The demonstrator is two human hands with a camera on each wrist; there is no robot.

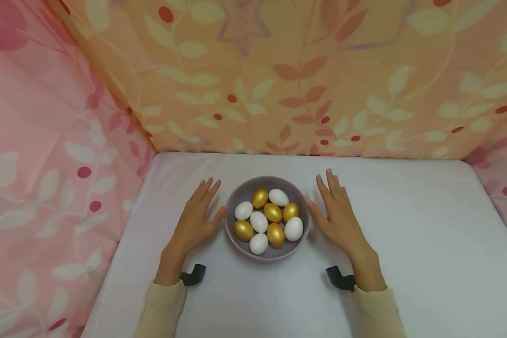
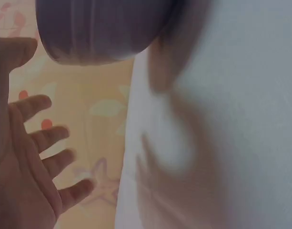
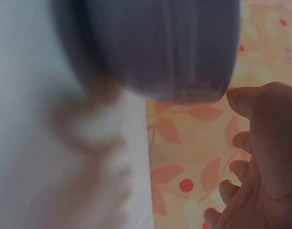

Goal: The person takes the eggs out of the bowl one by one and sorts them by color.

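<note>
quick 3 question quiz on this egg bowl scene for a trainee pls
1. True or false: the left hand is gripping an egg.
2. How many gold eggs and how many white eggs lie in the bowl?
3. Where does the right hand lie? A) inside the bowl B) open on the white table beside the bowl C) lifted above the eggs

Key:
1. False: it lies open on the table beside the bowl, holding nothing.
2. Five gold, five white.
3. B
</note>
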